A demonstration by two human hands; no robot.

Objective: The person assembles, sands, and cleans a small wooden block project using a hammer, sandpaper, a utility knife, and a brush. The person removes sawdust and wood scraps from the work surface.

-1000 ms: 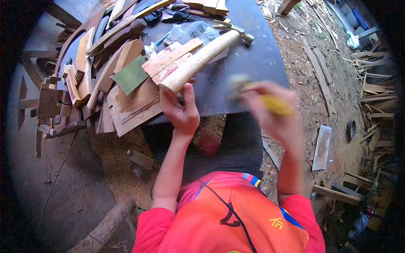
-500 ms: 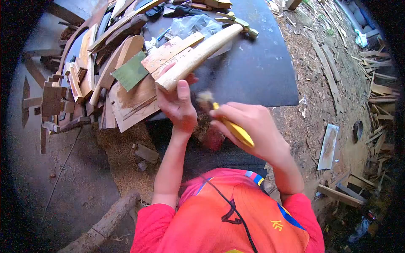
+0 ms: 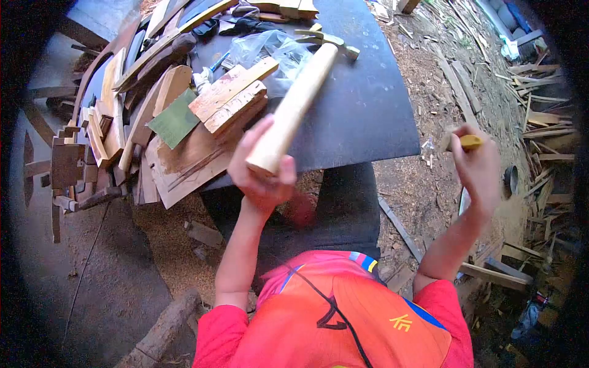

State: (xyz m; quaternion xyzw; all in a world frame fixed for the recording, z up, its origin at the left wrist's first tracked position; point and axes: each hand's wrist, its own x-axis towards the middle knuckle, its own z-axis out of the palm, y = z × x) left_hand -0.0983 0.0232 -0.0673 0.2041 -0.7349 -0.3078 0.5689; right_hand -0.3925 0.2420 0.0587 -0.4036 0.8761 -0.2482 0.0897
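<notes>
My left hand grips the near end of a pale, rounded wooden pole, fingers and thumb on either side of it. The pole slants up and away over the dark tabletop, its far end overlapping the head of a claw hammer. Out to the right, past the table edge, my right hand is closed around a yellow-handled brush, slightly blurred. Its bristles show only faintly on the left side of the hand.
Wood blocks, a green sheet and a clear plastic bag crowd the table's left and back. Scrap wood is heaped at the far right. A log lies at the lower left, on the floor.
My right hand has swung right with the brush, away from the pole. My left hand has turned and lowered the pole's near end slightly, now gripping it from below and both sides.
</notes>
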